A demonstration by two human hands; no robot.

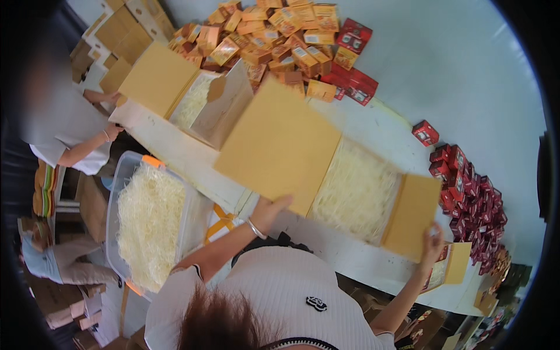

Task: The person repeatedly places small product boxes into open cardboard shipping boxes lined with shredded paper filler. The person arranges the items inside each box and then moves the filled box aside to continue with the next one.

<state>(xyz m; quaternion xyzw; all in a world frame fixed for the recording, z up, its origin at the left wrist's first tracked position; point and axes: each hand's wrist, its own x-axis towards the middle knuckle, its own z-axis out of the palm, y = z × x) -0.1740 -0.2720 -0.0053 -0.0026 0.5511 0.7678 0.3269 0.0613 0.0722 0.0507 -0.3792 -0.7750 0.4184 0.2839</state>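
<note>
In front of me on the white table lies an open cardboard gift box, filled with pale shredded paper (356,192). My left hand (273,214) holds the lower edge of its large yellow-brown flap (280,144), thumb on the flap's inner face. At the box's other end, my right hand (432,245) is at the outer edge of the smaller flap (413,214), fingers bent around it. A plastic tub (151,223) of the same shredded paper stands beside the table to my left. The undersides of both flaps are hidden.
Another open box (229,105) with shredded filling stands at the upper left, near a co-worker (83,127). Orange cartons (262,39) are heaped at the back, red cartons (463,188) at the right. A smaller open box (457,262) stands beyond my right hand.
</note>
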